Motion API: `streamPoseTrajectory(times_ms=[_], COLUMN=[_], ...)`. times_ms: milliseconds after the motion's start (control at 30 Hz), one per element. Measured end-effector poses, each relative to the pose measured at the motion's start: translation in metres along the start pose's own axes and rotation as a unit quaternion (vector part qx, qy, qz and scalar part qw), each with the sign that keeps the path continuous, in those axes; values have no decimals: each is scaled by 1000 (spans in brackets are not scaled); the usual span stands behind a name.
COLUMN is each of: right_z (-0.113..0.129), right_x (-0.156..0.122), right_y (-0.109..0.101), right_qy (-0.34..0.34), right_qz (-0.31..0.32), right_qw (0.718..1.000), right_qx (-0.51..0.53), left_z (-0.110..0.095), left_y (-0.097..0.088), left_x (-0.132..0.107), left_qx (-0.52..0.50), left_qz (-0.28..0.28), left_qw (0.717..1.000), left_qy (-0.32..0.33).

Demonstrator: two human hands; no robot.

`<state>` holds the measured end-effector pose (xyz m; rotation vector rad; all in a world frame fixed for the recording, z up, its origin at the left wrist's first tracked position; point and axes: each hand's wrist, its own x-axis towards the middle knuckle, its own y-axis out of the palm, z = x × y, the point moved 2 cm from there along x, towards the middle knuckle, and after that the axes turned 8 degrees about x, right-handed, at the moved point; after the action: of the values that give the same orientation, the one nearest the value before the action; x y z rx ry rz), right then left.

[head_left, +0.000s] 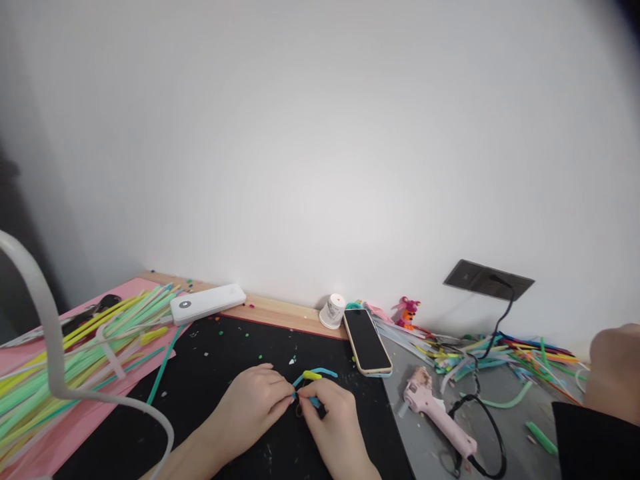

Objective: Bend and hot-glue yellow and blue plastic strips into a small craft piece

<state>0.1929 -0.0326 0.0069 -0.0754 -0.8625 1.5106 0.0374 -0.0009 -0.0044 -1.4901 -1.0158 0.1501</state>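
Note:
My left hand (pixel 253 403) and my right hand (pixel 333 420) meet over the black mat (pixel 210 393), fingertips pinched together on a small piece made of bent straws. A blue straw loop (pixel 320 373) and a short yellow straw bit (pixel 312 375) stick up just above my fingers. Both hands are closed in a pinch on this straw piece. What lies under the fingertips is hidden.
A heap of green and yellow straws (pixel 75 360) lies on pink paper at left, a white power bank (pixel 207 303) behind it. A phone (pixel 367 340), pink glue gun (pixel 435 410) with black cord, straw scraps (pixel 520 357) and another person's hand (pixel 613 370) are at right.

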Motion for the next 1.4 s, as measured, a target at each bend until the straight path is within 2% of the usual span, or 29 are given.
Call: streamPoseTrajectory(times_ms=[500, 700, 1167, 1400], right_z=[-3, -5, -5, -8], right_x=[3, 6, 5, 5], right_y=[-6, -8, -11, -11], right_qy=[14, 17, 31, 34], right_qz=[-35, -53, -71, -68], right_qw=[999, 998, 997, 997], right_qx=[-15, -18, -24, -24], left_z=[4, 5, 11, 12], left_y=[-2, -5, -6, -5], left_x=[1, 2, 1, 1], left_qx=[-4, 5, 1, -5], left_qz=[-12, 2, -24, 9], left_qw=[1000, 999, 997, 995], left_qy=[-15, -42, -71, -102])
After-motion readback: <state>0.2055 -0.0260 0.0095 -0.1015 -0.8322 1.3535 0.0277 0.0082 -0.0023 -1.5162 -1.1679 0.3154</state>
